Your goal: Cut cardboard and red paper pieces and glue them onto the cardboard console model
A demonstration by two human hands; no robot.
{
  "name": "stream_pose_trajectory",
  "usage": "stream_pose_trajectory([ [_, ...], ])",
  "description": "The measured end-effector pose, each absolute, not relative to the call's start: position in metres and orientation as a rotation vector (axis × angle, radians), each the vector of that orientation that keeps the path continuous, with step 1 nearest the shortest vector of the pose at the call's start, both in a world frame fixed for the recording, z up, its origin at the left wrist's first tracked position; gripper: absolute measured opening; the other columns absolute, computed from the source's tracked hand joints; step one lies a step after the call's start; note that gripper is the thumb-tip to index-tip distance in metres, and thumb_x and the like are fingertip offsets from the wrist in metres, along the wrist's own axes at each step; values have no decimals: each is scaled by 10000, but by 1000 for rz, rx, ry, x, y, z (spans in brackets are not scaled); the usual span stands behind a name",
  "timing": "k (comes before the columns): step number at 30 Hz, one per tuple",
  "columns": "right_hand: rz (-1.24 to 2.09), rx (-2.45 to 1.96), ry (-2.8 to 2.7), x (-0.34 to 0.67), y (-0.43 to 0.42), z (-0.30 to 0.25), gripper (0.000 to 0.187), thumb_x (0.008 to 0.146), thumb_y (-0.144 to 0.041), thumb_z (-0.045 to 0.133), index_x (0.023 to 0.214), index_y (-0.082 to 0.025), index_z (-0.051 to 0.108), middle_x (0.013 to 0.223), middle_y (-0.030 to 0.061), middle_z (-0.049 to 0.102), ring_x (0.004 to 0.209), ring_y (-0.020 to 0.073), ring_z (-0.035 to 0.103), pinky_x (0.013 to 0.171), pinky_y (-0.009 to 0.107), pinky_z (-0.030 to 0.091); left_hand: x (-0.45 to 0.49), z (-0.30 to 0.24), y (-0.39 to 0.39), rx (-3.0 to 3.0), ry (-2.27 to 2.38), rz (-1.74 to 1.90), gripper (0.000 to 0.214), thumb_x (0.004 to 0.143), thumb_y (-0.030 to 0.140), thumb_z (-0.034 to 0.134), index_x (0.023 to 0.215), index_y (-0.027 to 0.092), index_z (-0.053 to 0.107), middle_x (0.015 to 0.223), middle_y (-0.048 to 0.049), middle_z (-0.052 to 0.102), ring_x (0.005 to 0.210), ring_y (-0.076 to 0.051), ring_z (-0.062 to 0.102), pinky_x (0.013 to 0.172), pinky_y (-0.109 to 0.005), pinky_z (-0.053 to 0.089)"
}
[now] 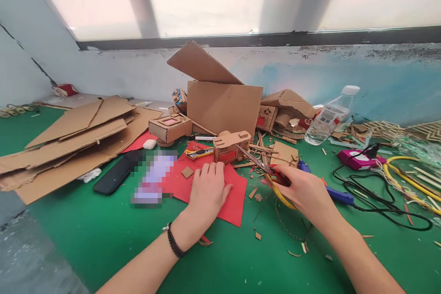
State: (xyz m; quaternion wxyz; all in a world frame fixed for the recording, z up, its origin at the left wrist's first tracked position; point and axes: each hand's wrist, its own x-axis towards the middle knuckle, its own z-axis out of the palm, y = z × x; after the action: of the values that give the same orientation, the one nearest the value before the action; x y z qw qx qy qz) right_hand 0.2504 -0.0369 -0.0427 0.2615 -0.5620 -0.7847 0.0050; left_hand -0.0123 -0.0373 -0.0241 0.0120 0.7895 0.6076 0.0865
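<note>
My left hand (207, 188) lies flat with fingers together on a red paper sheet (236, 200) spread on the green table. My right hand (299, 189) is closed round the red and yellow handles of a pair of scissors (257, 161), whose blades point up and left toward a small cardboard model (231, 145) standing at the sheet's far edge. A yellow utility knife (199, 152) lies on the red sheet, just left of the model. A small cardboard square (187, 172) rests on the sheet too.
Flat cardboard sheets (76, 140) pile at the left. A cardboard box (223, 101) stands behind, near another small cardboard model (170, 127). A black phone (115, 175), a water bottle (329, 117), a blue glue gun (339, 195), black cables (379, 202) and cardboard scraps lie around.
</note>
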Motion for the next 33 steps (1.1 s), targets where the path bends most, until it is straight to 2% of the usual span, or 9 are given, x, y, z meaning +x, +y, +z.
stream_pose_trajectory([
  [6,-27,-1486,-2127,252,-38,-44,309,967,-546,627,984,-256,732,752,1,747,639,192,703,531,255,428,-15,-28,-30,2474,1829,249,433,972,289,667,1368,153,560,1256,-151,686,1177,-340,619,958,-473,510],
  [12,19,-1489,-2157,249,-39,-45,210,948,-449,656,1018,-260,716,850,20,775,721,215,726,576,280,466,-32,-35,-16,2531,1627,408,218,1018,225,550,1203,192,660,1149,-106,747,1070,-302,674,909,-430,515],
  [16,106,-1433,-2246,247,-42,-49,150,895,-271,642,1034,-257,697,969,41,779,847,241,732,674,315,521,-66,-22,-18,2258,1654,677,262,997,272,583,1241,218,661,1211,-85,758,1064,-282,712,908,-404,527],
  [18,177,-1389,-2250,244,-43,-51,185,872,-251,642,1048,-262,696,1006,53,773,895,255,725,723,338,538,-85,-12,-22,2042,1679,807,304,991,375,596,1243,225,675,1117,-74,779,970,-268,730,884,-403,539],
  [20,293,-1377,-2179,236,-44,-51,191,864,-275,653,1050,-267,692,1023,62,764,902,261,712,758,360,543,-98,-2,-25,1821,1599,899,374,964,468,623,1241,224,684,1053,-68,781,923,-253,735,875,-394,554],
  [23,650,-1412,-1904,216,-46,-46,170,871,-392,693,973,-265,645,869,36,730,753,226,664,677,342,526,-97,8,-26,1599,1407,902,478,887,517,702,1233,188,685,1056,-87,765,915,-242,725,851,-375,570],
  [25,907,-1371,-1638,200,-46,-37,303,836,-505,750,889,-262,575,776,8,676,679,196,612,608,311,501,-85,10,-25,1573,1297,875,489,869,502,721,1225,168,687,1006,-85,752,892,-225,709,823,-352,562],
  [30,1222,-1175,-1283,166,-40,-10,526,709,-604,861,799,-248,485,1026,52,722,766,173,623,682,307,530,-49,11,-21,1605,1048,708,431,920,448,678,1263,188,676,843,-25,691,777,-174,652,725,-297,520],
  [33,1231,-1146,-1249,158,-28,-8,521,660,-595,898,810,-245,543,951,37,719,837,197,650,771,329,541,-40,10,-15,1669,1043,691,428,922,429,679,1287,206,663,809,3,652,725,-153,601,660,-273,476],
])
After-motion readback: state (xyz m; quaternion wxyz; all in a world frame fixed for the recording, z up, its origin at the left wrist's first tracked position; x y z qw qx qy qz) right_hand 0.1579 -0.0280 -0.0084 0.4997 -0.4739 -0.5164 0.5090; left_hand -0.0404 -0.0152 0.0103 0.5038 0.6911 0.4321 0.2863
